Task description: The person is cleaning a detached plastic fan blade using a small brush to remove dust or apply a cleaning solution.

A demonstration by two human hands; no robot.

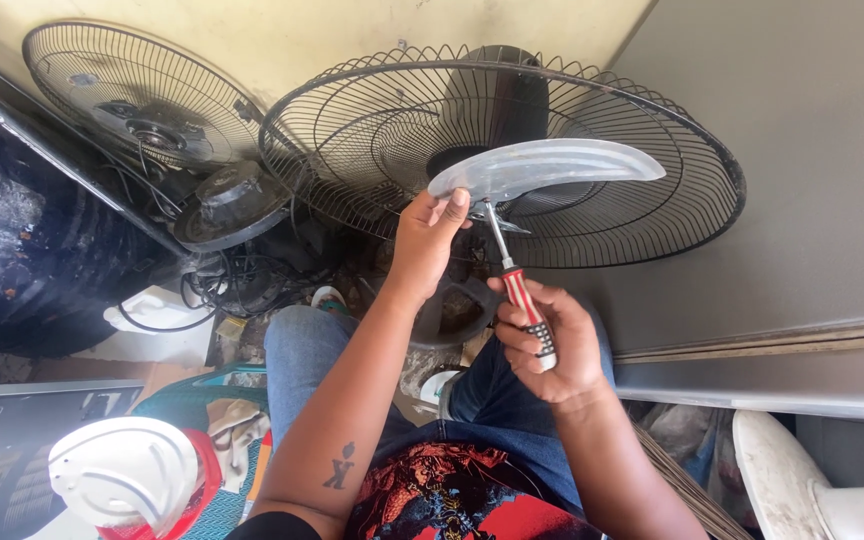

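Observation:
My left hand (426,240) grips the left end of a clear plastic fan blade (550,167), held up in front of a black wire fan guard (512,150). My right hand (550,345) is closed around a screwdriver (514,270) with a red, white and black handle. Its metal shaft points up and left to the hub under the blade. Behind the blade, the dark motor housing (512,95) sits inside the guard. Both forearms rise from my lap, over blue jeans (302,350).
A second wire fan guard with a motor (142,105) leans against the yellowish wall at upper left, above tangled cables (237,285). A grey panel (802,200) fills the right side. A white and red plastic part (127,475) lies at lower left. A white object (802,490) lies at lower right.

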